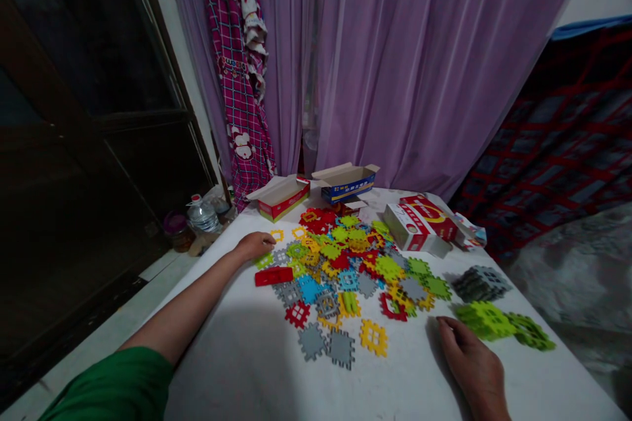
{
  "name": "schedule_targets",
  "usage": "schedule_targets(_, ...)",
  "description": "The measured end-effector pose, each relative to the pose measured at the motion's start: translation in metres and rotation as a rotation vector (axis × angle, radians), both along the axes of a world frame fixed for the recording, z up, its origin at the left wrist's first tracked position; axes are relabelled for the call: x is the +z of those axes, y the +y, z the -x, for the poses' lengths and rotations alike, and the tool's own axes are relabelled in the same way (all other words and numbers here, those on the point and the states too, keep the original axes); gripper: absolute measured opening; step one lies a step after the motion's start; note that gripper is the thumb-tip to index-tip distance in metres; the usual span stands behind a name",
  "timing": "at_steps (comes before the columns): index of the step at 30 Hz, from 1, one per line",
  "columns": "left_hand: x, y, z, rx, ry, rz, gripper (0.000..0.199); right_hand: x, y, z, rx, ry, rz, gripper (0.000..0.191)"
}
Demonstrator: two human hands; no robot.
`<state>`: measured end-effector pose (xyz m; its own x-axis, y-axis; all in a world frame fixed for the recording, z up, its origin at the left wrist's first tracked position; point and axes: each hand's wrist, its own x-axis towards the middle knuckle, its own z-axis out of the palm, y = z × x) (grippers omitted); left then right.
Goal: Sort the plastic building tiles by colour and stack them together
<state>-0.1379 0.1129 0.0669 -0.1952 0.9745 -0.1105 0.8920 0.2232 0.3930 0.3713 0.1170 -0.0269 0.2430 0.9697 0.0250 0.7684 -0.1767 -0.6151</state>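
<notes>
My left hand (255, 245) is at the left edge of a pile of plastic interlocking building tiles (340, 253), its fingers curled together. A yellow tile (277, 235) lies right at its fingertips; whether they grip anything is hidden. My right hand (473, 363) rests low over the table at the right, thumb and fingers drawn together, with nothing visible in them. Just beyond it lies a stack of lime green tiles (484, 320), with a dark grey stack (481, 283) behind. A red block of tiles (273, 275) sits below my left hand.
Opened boxes stand along the back of the white table (237, 355): a red and green box (285, 202), a blue box (348, 189) and a red and white box (412, 227). Purple curtains (390, 66) hang behind. A water bottle (203, 214) is off the left edge.
</notes>
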Motion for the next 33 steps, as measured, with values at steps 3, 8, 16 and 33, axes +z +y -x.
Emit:
schedule_targets(3,-0.004,-0.004,-0.019,-0.026,0.058,0.026,0.037,0.002,-0.001,0.002,0.003,-0.023,0.02,0.049)
schedule_targets(8,-0.012,0.015,-0.061,-0.075,0.165,0.069,0.064,0.004,-0.005,0.005,0.021,-0.094,0.043,0.05)
schedule_targets(16,-0.013,0.023,-0.079,-0.114,0.219,0.079,0.034,-0.001,-0.003,0.005,0.044,-0.142,0.002,0.047)
schedule_targets(33,-0.008,0.008,-0.139,0.002,-0.493,0.01,0.024,-0.004,-0.006,0.01,0.042,-0.132,-0.096,0.039)
